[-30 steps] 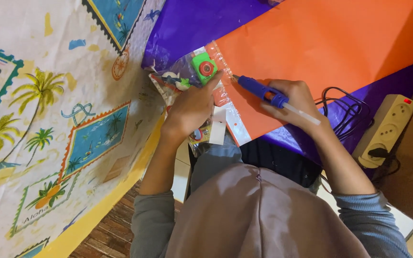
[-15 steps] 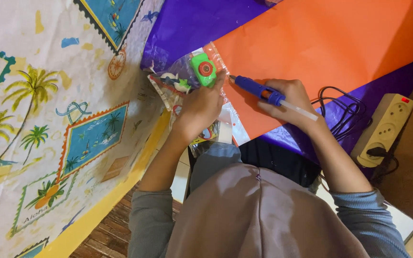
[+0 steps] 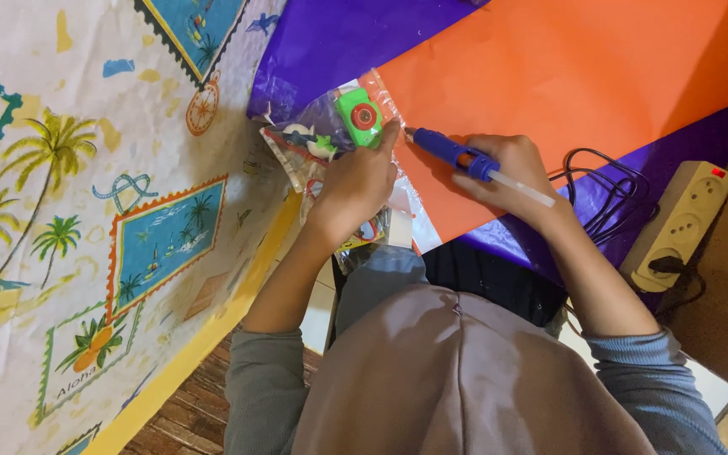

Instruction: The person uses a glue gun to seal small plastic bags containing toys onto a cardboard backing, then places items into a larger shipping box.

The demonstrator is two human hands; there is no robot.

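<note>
My right hand (image 3: pixel 511 168) grips a blue glue gun (image 3: pixel 448 152) with a pale glue stick sticking out of its back. The gun's tip touches the left edge of an orange paper sheet (image 3: pixel 566 84). My left hand (image 3: pixel 355 181) presses down on a clear plastic packet (image 3: pixel 318 139) right beside the tip, its fingertips at the packet's edge where that edge overlaps the orange sheet. Inside the packet is a small green toy with a red circle (image 3: pixel 358 118). More small packets lie under my left wrist.
A purple sheet (image 3: pixel 339 42) lies under the orange paper. At the right sit a cream power strip (image 3: pixel 676 223) and a coiled black cord (image 3: pixel 608 194). A cloth printed with palm trees (image 3: pixel 86 211) covers the left side. Wooden floor (image 3: pixel 195 404) shows below.
My left hand has slid a little up the packet toward the green toy. The glue gun tip stays at the orange sheet's edge, barely shifted.
</note>
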